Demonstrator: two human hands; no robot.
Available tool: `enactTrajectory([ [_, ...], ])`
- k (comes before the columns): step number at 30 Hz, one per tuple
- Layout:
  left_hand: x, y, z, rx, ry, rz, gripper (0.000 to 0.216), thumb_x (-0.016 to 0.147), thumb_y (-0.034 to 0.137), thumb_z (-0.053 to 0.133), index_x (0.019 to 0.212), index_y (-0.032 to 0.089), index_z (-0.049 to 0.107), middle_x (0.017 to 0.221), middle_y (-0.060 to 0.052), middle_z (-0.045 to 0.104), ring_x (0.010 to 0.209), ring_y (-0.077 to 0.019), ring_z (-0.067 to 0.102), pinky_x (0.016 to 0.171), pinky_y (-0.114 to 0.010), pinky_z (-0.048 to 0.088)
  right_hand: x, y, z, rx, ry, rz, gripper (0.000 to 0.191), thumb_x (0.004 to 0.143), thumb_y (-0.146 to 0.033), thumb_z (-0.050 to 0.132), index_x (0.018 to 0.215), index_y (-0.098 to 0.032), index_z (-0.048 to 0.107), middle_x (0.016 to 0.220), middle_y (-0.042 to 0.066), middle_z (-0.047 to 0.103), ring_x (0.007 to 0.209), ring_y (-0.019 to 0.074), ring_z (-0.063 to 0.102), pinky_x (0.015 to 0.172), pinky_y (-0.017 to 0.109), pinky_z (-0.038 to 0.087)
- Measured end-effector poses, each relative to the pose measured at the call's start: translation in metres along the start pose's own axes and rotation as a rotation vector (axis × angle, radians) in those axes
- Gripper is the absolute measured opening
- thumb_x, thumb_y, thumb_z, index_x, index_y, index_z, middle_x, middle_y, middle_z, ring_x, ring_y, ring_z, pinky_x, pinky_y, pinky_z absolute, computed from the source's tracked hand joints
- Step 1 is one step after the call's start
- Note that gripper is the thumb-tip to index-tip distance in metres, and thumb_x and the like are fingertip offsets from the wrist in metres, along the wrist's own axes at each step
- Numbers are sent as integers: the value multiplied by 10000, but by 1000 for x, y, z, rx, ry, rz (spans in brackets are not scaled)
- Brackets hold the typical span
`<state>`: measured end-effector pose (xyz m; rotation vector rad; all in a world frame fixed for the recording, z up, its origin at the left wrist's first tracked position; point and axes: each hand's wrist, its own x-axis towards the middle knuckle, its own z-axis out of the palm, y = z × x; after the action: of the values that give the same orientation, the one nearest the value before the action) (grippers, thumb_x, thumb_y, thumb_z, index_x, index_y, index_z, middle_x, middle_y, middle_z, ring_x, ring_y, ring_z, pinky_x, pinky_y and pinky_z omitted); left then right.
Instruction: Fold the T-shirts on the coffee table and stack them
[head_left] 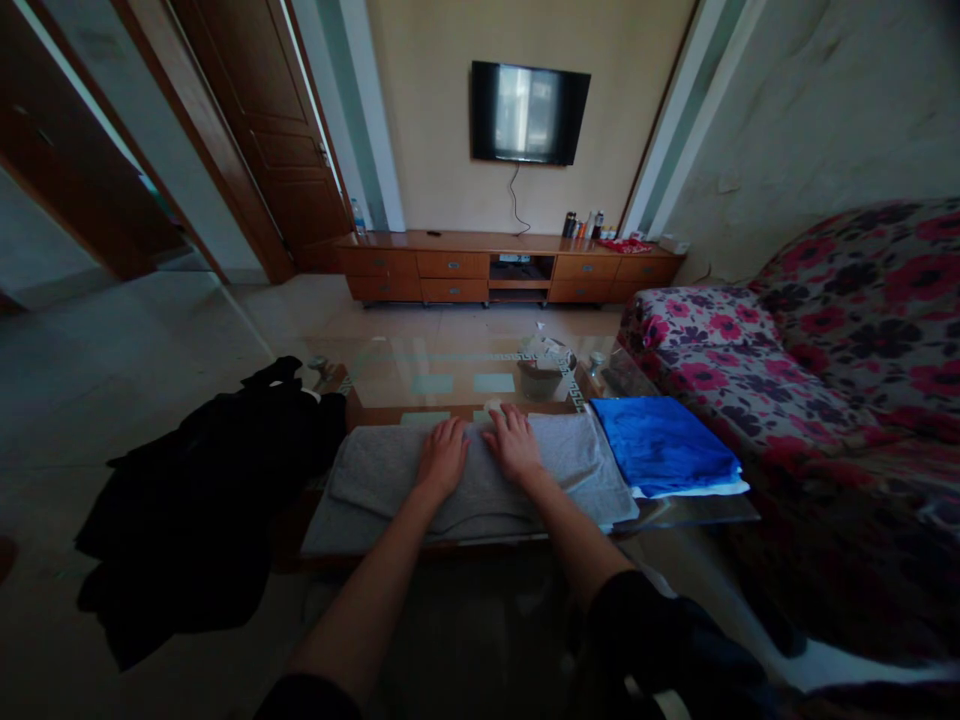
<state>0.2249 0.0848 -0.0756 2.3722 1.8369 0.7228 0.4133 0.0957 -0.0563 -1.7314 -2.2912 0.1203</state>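
A grey garment [375, 480] lies spread across the near end of a glass coffee table [450, 375]. My left hand [442, 455] rests flat on its middle, fingers stretched out and pointing away from me. My right hand [514, 442] lies flat beside it, almost touching, fingers also extended on the cloth. Neither hand holds anything. A folded blue garment [664, 445] sits on the table's right end, on top of something white.
A heap of black clothes [202, 500] hangs off the table's left side. A small bowl-like container [541, 375] stands farther back on the glass. A floral sofa [840, 350] runs along the right. A wooden TV cabinet [510, 265] and wall television [529, 112] stand beyond.
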Motion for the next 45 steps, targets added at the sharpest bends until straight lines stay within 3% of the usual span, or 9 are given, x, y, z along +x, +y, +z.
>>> enactTrajectory([
  [2,0,0,7,64,-21,-28,549,1037,380,342,1543,177,401,1618,-140,394,1501,-292,310,1233,-478,223,2,-5,11,0,-46,12,656,1047,-545,319,1637,-264,255,1727,70,121,1576,313,53,1239,504,50],
  [5,-3,-4,15,115,-108,-47,646,1023,482,342,1589,172,356,1666,-127,321,1548,-314,232,1258,-496,146,3,-6,23,8,-143,34,698,1030,-601,306,1645,-277,239,1725,79,117,1578,336,45,1228,561,-9],
  [13,-7,-10,18,118,-144,-56,637,1003,454,383,1598,226,359,1670,-85,324,1554,-295,234,1264,-508,126,6,-15,29,38,-151,4,665,1045,-533,295,1644,-247,253,1718,75,147,1581,312,73,1238,526,-24],
  [18,-10,-13,22,126,-110,-67,651,996,450,404,1592,189,367,1668,-104,320,1564,-276,212,1270,-482,126,4,-17,36,30,-121,30,709,1042,-536,317,1648,-181,226,1722,117,80,1584,314,50,1242,511,-26],
  [22,-10,-16,25,124,-127,-75,663,1003,478,386,1602,195,345,1669,-102,317,1566,-275,209,1271,-485,116,5,-14,39,39,-165,27,727,1039,-570,303,1644,-173,241,1716,121,118,1585,306,59,1247,507,-10],
  [28,-12,-30,15,126,-151,-95,676,1020,507,322,1614,185,311,1681,-103,288,1572,-260,191,1266,-461,145,6,-5,38,54,-158,20,753,1035,-611,250,1648,-174,227,1718,104,112,1588,267,64,1255,466,4],
  [33,-17,-50,-1,180,-155,-162,678,1020,509,300,1624,201,283,1681,-95,289,1571,-254,195,1266,-490,113,0,14,32,22,-139,72,778,1038,-623,193,1648,-142,209,1719,107,103,1589,239,52,1256,445,-13],
  [37,-24,-75,-10,258,-86,-273,713,1013,539,270,1627,177,272,1694,-113,245,1578,-280,161,1261,-534,95,-8,39,24,-36,-99,145,782,1033,-639,182,1653,-162,195,1724,114,57,1589,264,27,1248,486,-26],
  [45,-41,-133,-35,344,-70,-355,779,983,608,275,1611,149,315,1686,-111,273,1564,-326,199,1251,-524,166,-21,113,1,-173,-92,322,799,1025,-645,158,1648,-148,208,1717,130,129,1583,265,78,1251,480,39],
])
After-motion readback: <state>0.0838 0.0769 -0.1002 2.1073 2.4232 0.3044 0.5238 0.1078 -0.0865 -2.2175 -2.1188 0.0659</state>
